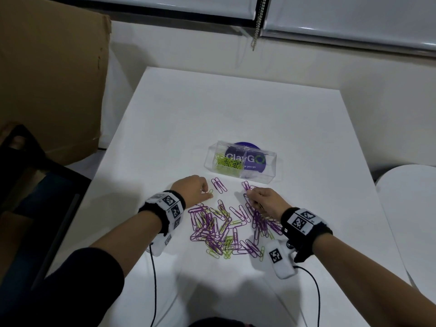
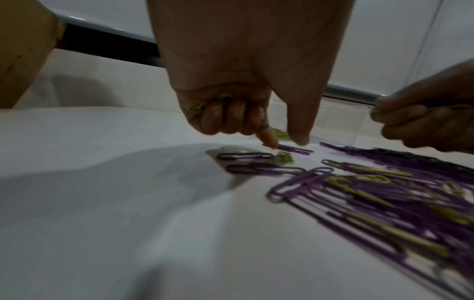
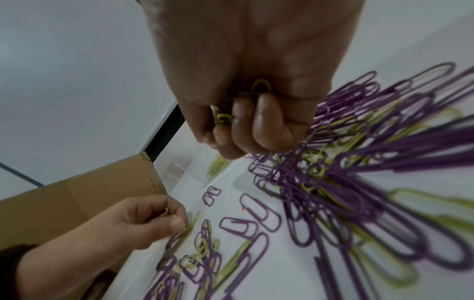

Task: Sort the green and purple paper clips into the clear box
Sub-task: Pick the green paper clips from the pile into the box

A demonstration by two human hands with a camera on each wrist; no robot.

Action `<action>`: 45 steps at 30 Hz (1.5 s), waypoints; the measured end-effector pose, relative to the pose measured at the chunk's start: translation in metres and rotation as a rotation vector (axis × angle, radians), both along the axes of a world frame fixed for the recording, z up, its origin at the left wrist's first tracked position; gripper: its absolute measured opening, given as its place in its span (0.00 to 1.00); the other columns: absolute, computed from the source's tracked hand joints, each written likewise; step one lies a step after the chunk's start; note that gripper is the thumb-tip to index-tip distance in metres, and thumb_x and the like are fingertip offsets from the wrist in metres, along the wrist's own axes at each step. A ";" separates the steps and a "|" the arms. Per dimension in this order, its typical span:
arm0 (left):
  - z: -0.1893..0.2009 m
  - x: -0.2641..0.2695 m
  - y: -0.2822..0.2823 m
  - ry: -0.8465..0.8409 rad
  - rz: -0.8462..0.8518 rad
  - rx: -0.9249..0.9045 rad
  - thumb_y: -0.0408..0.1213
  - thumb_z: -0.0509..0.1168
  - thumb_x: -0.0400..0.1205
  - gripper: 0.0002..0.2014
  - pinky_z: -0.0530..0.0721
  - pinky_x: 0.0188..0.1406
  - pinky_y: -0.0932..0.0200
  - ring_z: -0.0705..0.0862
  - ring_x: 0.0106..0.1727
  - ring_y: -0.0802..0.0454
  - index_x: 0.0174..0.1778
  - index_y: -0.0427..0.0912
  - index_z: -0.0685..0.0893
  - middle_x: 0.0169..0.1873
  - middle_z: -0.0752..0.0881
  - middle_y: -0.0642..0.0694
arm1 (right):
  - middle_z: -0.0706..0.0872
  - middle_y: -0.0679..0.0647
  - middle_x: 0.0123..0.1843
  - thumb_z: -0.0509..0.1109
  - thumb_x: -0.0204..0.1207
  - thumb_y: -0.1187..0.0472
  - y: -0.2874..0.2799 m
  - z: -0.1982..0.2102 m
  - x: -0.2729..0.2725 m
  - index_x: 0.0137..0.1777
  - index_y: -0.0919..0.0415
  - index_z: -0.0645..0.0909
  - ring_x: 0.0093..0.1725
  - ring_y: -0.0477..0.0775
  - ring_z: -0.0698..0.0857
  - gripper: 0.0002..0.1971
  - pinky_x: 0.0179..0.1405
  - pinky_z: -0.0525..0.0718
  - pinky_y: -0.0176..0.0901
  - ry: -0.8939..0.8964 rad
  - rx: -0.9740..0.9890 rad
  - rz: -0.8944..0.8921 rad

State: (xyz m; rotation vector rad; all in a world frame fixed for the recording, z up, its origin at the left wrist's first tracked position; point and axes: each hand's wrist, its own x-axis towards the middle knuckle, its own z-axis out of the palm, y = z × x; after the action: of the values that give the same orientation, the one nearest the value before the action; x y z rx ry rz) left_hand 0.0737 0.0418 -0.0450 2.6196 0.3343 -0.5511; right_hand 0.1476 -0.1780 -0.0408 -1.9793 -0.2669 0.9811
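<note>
A clear two-compartment box [image 1: 271,159] stands on the white table [image 1: 212,109]; green clips [image 1: 227,163] fill its left half. A mixed pile of purple and green paper clips [image 1: 226,228] lies in front of it. My left hand [image 1: 192,188] rests at the pile's far left, its curled fingers [image 2: 225,117] holding green clips [image 2: 196,107], while index and thumb reach down to a small green clip [image 1: 210,192]. My right hand [image 1: 265,200] sits on the pile's right side, fist curled round several green clips [image 3: 260,86].
A brown cardboard box [image 1: 52,74] stands left of the table. Dark furniture [image 1: 35,185] lies at the lower left. Two loose purple clips [image 1: 219,184] lie between the hands and the clear box. A round white surface [image 1: 410,208] sits at right.
</note>
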 end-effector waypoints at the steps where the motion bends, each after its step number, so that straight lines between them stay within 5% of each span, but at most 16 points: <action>1: 0.000 0.000 -0.005 0.004 -0.031 0.053 0.50 0.63 0.81 0.16 0.76 0.53 0.56 0.81 0.57 0.47 0.57 0.43 0.80 0.58 0.82 0.46 | 0.69 0.49 0.22 0.60 0.82 0.57 0.001 0.000 0.000 0.27 0.56 0.69 0.15 0.41 0.62 0.20 0.14 0.60 0.29 0.026 0.021 -0.012; 9: -0.003 0.002 -0.012 0.044 -0.053 0.098 0.43 0.62 0.82 0.12 0.78 0.55 0.54 0.82 0.59 0.44 0.57 0.41 0.82 0.59 0.82 0.42 | 0.73 0.48 0.16 0.56 0.80 0.65 0.003 0.003 -0.004 0.30 0.60 0.73 0.13 0.46 0.68 0.15 0.12 0.64 0.29 0.280 0.032 -0.064; 13: -0.002 0.000 -0.013 0.023 -0.112 0.133 0.40 0.59 0.83 0.13 0.79 0.57 0.50 0.81 0.58 0.41 0.57 0.37 0.81 0.58 0.80 0.39 | 0.81 0.53 0.24 0.57 0.79 0.69 0.002 0.003 -0.009 0.33 0.62 0.76 0.15 0.45 0.73 0.13 0.10 0.62 0.27 0.281 0.031 -0.022; 19: -0.005 -0.001 -0.019 -0.011 -0.176 0.248 0.38 0.55 0.83 0.15 0.76 0.57 0.50 0.78 0.61 0.40 0.61 0.34 0.76 0.60 0.78 0.38 | 0.72 0.52 0.27 0.54 0.80 0.71 0.014 0.005 -0.015 0.36 0.58 0.76 0.15 0.38 0.68 0.15 0.14 0.63 0.28 0.100 -0.049 0.084; 25: -0.004 0.001 -0.017 0.020 -0.186 0.207 0.37 0.57 0.82 0.13 0.78 0.58 0.48 0.79 0.60 0.39 0.59 0.34 0.77 0.58 0.79 0.37 | 0.81 0.55 0.42 0.65 0.77 0.46 0.036 0.001 -0.025 0.46 0.61 0.78 0.42 0.53 0.78 0.16 0.43 0.75 0.45 -0.280 -0.350 0.360; 30: -0.002 0.005 -0.017 0.047 -0.209 0.133 0.35 0.57 0.84 0.10 0.79 0.56 0.48 0.82 0.56 0.38 0.54 0.33 0.79 0.55 0.83 0.36 | 0.86 0.63 0.52 0.68 0.76 0.56 0.049 -0.002 -0.033 0.50 0.66 0.80 0.51 0.60 0.83 0.12 0.46 0.78 0.46 -0.375 -0.411 0.469; 34: -0.001 0.005 -0.014 0.037 -0.166 0.047 0.35 0.58 0.84 0.10 0.76 0.56 0.52 0.81 0.58 0.40 0.56 0.34 0.79 0.57 0.84 0.37 | 0.83 0.60 0.43 0.68 0.76 0.54 0.045 -0.001 -0.029 0.49 0.70 0.82 0.44 0.56 0.80 0.16 0.43 0.75 0.45 -0.283 -0.306 0.326; 38: 0.000 0.003 -0.009 0.030 -0.089 -0.082 0.35 0.53 0.87 0.16 0.73 0.65 0.53 0.78 0.66 0.41 0.68 0.36 0.75 0.66 0.79 0.37 | 0.87 0.64 0.46 0.65 0.77 0.58 0.032 0.005 -0.016 0.49 0.70 0.84 0.42 0.54 0.80 0.14 0.42 0.75 0.43 -0.258 -0.258 0.297; 41: 0.003 0.003 -0.006 0.034 -0.059 -0.149 0.32 0.48 0.88 0.17 0.73 0.65 0.55 0.79 0.65 0.41 0.67 0.33 0.77 0.65 0.79 0.35 | 0.82 0.60 0.39 0.65 0.77 0.60 0.024 0.007 -0.012 0.47 0.72 0.84 0.32 0.49 0.76 0.13 0.31 0.71 0.37 -0.257 -0.270 0.276; 45: 0.002 0.002 -0.003 0.057 -0.014 -0.183 0.28 0.47 0.86 0.16 0.75 0.62 0.57 0.80 0.64 0.42 0.64 0.34 0.77 0.64 0.81 0.36 | 0.81 0.58 0.38 0.67 0.76 0.61 0.019 0.004 -0.012 0.42 0.69 0.83 0.30 0.47 0.75 0.10 0.30 0.71 0.36 -0.245 -0.276 0.254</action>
State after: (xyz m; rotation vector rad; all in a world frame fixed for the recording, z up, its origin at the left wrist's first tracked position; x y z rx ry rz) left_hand 0.0762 0.0389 -0.0426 2.4351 0.2701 -0.6312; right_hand 0.1358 -0.1594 -0.0371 -2.3645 -0.5554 0.9734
